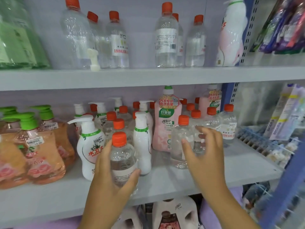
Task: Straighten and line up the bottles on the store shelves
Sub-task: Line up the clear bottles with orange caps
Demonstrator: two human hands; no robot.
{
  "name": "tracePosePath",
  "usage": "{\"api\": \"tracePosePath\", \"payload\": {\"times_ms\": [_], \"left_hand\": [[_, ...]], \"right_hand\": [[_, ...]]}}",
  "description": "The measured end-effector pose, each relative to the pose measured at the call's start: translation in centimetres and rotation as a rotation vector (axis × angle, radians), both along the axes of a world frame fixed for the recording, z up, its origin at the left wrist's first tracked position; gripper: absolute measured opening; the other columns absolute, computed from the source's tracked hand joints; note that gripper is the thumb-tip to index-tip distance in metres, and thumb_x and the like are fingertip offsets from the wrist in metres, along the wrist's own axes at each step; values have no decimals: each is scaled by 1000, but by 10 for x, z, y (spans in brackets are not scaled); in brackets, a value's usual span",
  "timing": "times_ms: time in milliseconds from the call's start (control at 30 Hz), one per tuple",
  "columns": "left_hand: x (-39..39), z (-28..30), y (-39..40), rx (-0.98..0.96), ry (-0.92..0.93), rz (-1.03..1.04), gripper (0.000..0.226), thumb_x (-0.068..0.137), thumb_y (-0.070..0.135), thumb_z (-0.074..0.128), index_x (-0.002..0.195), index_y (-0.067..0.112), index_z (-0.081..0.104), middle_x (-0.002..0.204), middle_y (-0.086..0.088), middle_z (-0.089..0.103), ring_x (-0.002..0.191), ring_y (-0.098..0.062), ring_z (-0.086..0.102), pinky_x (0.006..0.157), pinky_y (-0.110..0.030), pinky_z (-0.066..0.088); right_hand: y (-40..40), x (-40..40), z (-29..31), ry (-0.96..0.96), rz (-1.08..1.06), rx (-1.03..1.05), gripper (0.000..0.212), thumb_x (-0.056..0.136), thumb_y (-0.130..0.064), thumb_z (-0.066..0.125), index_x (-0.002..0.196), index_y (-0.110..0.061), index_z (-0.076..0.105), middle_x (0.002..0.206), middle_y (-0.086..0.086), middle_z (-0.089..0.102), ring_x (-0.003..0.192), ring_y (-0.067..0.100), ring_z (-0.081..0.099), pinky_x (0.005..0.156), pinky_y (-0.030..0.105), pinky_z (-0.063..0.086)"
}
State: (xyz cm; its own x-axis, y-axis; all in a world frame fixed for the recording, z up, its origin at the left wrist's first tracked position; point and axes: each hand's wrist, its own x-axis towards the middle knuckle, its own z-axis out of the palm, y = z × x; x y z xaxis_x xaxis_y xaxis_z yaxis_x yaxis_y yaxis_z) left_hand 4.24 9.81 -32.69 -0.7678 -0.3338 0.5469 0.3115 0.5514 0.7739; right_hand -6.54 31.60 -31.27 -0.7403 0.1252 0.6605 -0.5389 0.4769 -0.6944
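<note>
The clear orange-capped bottle (123, 161) is standing upright near the front edge of the middle shelf (165, 180), and the left hand (109, 177) is gripping it, with the thumb curling round its right side and the remaining fingers wrapping behind its left side. Just beyond those fingers a white pump bottle (89, 146) and a slimmer white bottle (142, 144) are standing on either side of the held bottle. The right hand (204, 151) is hovering with fingers spread and relaxed, holding nothing; its fingertips are lying just in front of a second clear bottle (182, 141), though contact cannot be confirmed. Behind these fingertips a pink detergent bottle (166, 119) is standing upright among further orange-capped bottles. Well to the left of the left hand, peach-coloured pump bottles (42, 154) with green tops are crowding the shelf. Above both hands, the upper shelf (148, 76) is carrying more clear bottles.
</note>
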Motion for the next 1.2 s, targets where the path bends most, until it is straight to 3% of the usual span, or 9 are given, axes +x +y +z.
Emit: {"api": "tracePosePath", "payload": {"times_ms": [133,367,467,600,767,900,1033,1100,1200], "left_hand": [[7,-2,5,47,18,-7,98,72,39,82,145,66,24,153,34,36,143,7,35,117,-34,32],[38,-7,-23,124,114,197,90,65,37,79,131,74,30,133,44,47,116,22,50,96,-10,41],[44,-9,-50,67,146,336,93,76,17,80,142,54,27,127,49,40,109,34,42,88,6,34],[36,-9,-87,9,108,396,91,80,26,74,156,28,25,148,4,43,122,20,45,106,-9,36],[14,-15,-91,-63,78,477,86,91,22,69,158,12,17,163,-12,24,151,-24,22,124,-30,17],[12,-22,-89,-91,4,408,86,103,10,50,162,23,-11,171,3,-7,154,1,-8,113,-1,-6],[23,-31,-92,-213,7,463,86,98,11,59,163,28,6,169,-5,17,155,-15,15,122,-26,16],[24,-32,-95,-237,49,558,80,90,12,73,159,19,33,142,-17,43,126,-23,43,105,-28,34],[22,-27,-93,-96,45,530,64,86,16,78,140,27,46,105,-3,53,79,-6,51,70,-17,42]], "right_hand": [[-6,-26,-6,-292,55,92,85,79,-48,82,149,-28,38,134,-7,41,107,10,53,88,24,42],[-10,-32,-12,-257,117,158,35,75,-51,82,102,-38,63,101,-15,65,82,-4,62,65,11,44],[-3,-11,-11,-196,124,146,35,75,-42,85,101,-37,63,100,-16,61,87,-7,59,69,4,41],[-12,23,3,-107,260,98,41,69,-42,82,106,-32,66,103,-17,62,97,-7,58,79,6,43],[-49,52,15,-145,511,134,51,68,-55,81,114,-43,64,112,-21,61,100,-1,63,77,13,51],[-78,52,-9,-176,504,152,61,64,-67,74,120,-47,60,118,-26,55,105,-3,60,84,24,56],[-91,51,-25,-213,464,147,66,73,-67,75,132,-51,51,123,-33,48,109,-8,56,89,22,54],[-95,53,-26,-176,391,185,69,73,-67,76,134,-50,49,117,-31,42,106,-6,54,86,18,50],[-103,54,-25,-175,345,162,69,73,-64,78,129,-50,41,112,-29,37,103,-7,49,77,10,44]]}}
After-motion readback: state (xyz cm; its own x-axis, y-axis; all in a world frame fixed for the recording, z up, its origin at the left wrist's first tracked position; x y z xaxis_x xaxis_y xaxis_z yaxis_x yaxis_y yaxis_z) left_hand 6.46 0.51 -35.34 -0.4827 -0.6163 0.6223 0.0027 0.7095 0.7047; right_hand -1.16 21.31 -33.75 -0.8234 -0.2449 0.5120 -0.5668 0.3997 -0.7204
